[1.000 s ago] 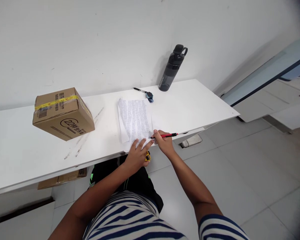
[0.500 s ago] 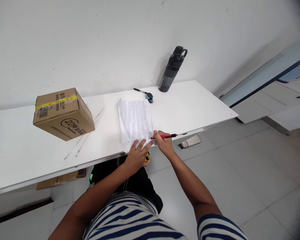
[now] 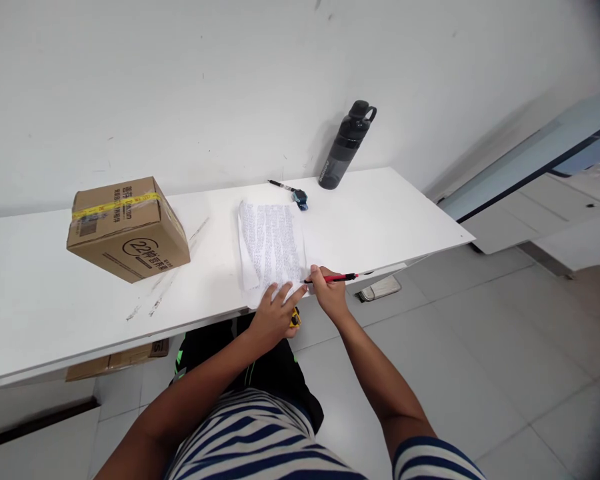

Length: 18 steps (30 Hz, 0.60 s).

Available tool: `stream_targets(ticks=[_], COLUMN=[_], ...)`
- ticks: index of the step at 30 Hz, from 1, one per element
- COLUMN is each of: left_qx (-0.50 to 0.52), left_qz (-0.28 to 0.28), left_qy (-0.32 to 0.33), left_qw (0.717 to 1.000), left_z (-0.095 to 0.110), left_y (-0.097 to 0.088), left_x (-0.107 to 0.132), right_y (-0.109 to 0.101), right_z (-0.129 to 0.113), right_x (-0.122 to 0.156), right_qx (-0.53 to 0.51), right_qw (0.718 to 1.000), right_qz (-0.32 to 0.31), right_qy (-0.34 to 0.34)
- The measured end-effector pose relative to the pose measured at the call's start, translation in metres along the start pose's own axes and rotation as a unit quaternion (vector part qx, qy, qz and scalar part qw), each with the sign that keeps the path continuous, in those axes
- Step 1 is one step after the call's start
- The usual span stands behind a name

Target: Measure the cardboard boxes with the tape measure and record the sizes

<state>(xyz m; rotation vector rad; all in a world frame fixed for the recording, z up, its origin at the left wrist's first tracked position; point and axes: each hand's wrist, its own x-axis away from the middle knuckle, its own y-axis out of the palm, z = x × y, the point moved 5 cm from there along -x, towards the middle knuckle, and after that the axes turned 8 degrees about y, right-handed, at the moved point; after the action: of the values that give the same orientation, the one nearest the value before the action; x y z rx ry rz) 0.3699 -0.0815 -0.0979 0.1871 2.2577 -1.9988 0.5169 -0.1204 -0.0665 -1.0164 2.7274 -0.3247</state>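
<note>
A sheet of paper [image 3: 271, 244] covered with lines of writing lies on the white table [image 3: 45, 293], its near end at the table's front edge. My right hand [image 3: 330, 293] is closed on a red pen [image 3: 336, 278] whose tip rests at the paper's lower right corner. My left hand [image 3: 275, 313] lies on the paper's near edge with its fingers spread flat. A small yellow object [image 3: 295, 319] shows just below my left hand.
A taped cardboard box [image 3: 127, 228] stands at the left of the table. A dark water bottle [image 3: 347, 145], a black pen [image 3: 281, 185] and a small blue object [image 3: 301, 198] sit near the wall. Another flat box [image 3: 115, 360] lies under the table.
Both hands stay on the paper's near end. The view has tilted up a little, so everything sits slightly lower in the picture.
</note>
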Motion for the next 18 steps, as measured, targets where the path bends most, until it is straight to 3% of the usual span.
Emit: stream_targets(ticks=[9, 18], left_qx=[0.003, 0.0], left_qz=[0.007, 0.01], left_qy=[-0.004, -0.004], left_qw=[1.0, 1.0], left_z=[0.0003, 0.0002], left_y=[0.0017, 0.0022], left_x=[-0.0014, -0.0007], right_y=[-0.0005, -0.001], right_z=[0.0021, 0.0004], right_x=[0.0017, -0.0004], right_qx=[-0.002, -0.013], right_qw=[0.999, 1.0], right_qz=[0.04, 0.007], right_qy=[0.002, 0.014])
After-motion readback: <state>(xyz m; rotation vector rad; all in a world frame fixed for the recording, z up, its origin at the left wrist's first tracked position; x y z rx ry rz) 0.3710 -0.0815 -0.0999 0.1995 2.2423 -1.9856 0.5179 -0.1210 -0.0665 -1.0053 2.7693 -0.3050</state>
